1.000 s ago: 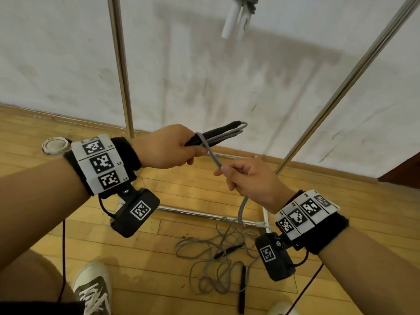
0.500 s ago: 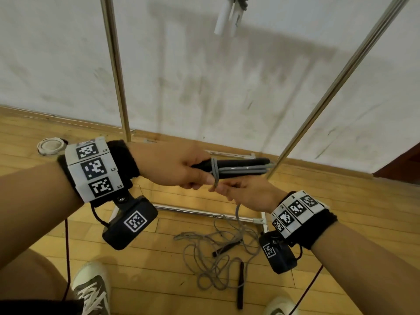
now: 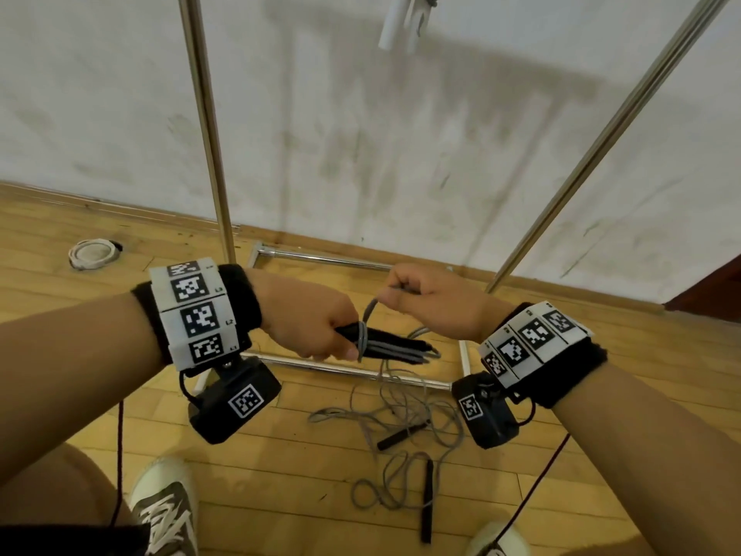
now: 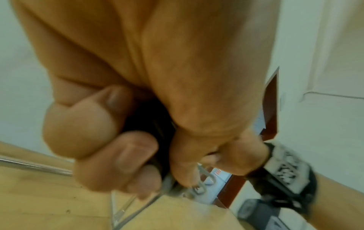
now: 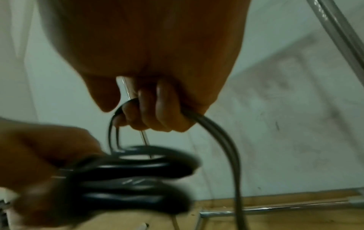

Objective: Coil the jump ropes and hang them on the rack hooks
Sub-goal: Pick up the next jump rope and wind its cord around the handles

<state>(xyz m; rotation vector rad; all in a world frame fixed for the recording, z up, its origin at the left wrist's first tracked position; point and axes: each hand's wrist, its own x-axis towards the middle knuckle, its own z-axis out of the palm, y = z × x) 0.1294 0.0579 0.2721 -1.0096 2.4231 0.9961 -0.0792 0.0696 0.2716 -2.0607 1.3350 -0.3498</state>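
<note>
before rack uprights (image 3: pixel 208 154): left hand (image 3: pixel 316 323) grips black handles (image 3: pixel 385 345); right hand (image 3: pixel 433 302) pinches grey rope (image 3: pixel 371 311), best wound snugly, turns side by side.

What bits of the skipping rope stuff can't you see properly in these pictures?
- Black handles: head view, near ends hidden inside the left hand.
- Grey cord: head view, upper part hidden in the right hand; both wrist views smear it.
- White handles: head view, their hook cut off by the top edge.
- Rope pile: head view, too tangled to count.
</note>
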